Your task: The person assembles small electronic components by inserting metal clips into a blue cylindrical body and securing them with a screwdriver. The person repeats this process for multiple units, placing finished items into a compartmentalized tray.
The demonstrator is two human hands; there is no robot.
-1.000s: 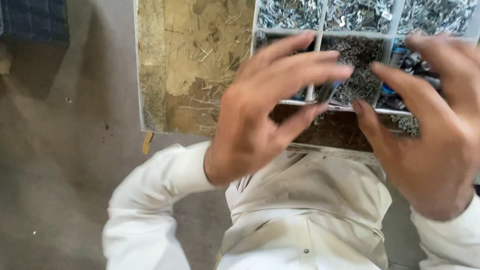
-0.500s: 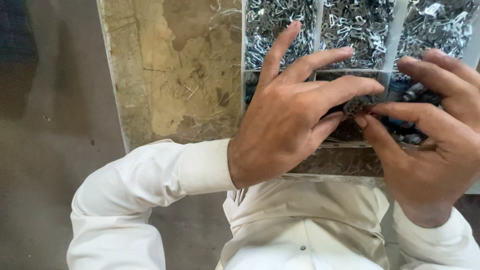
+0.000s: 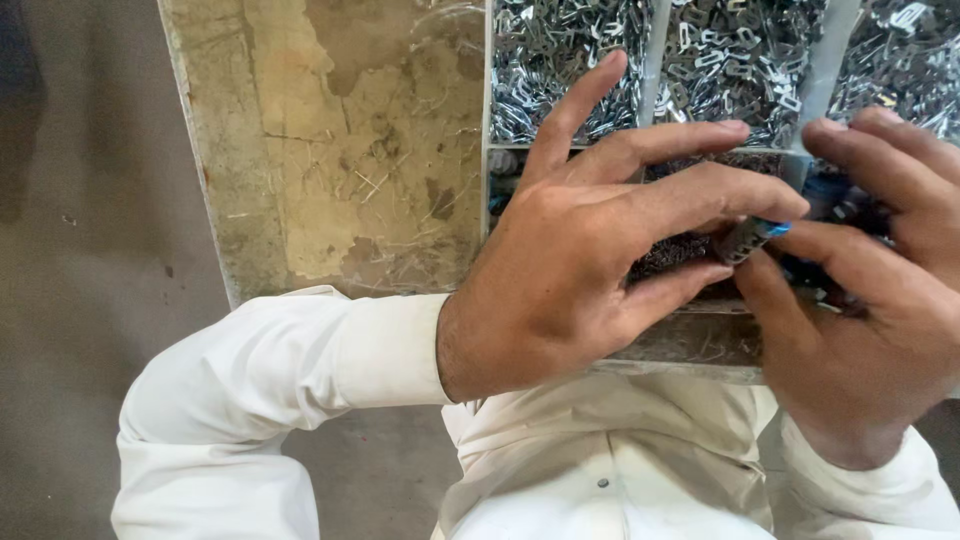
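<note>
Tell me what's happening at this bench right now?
A person in white sleeves works over a divided tray of small metal clips. The left hand and right hand meet over the tray's near compartments, fingertips pinching a small dark part with a blue end between them. A worn, scuffed benchtop lies to the left.

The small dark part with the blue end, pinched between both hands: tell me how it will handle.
The small dark part with the blue end is probably stiff and light: fingertips of the left hand and right hand alone hold it. It looks rounded, so it may roll if set down. Being tiny, it could slip into the divided tray of loose metal clips.
</note>
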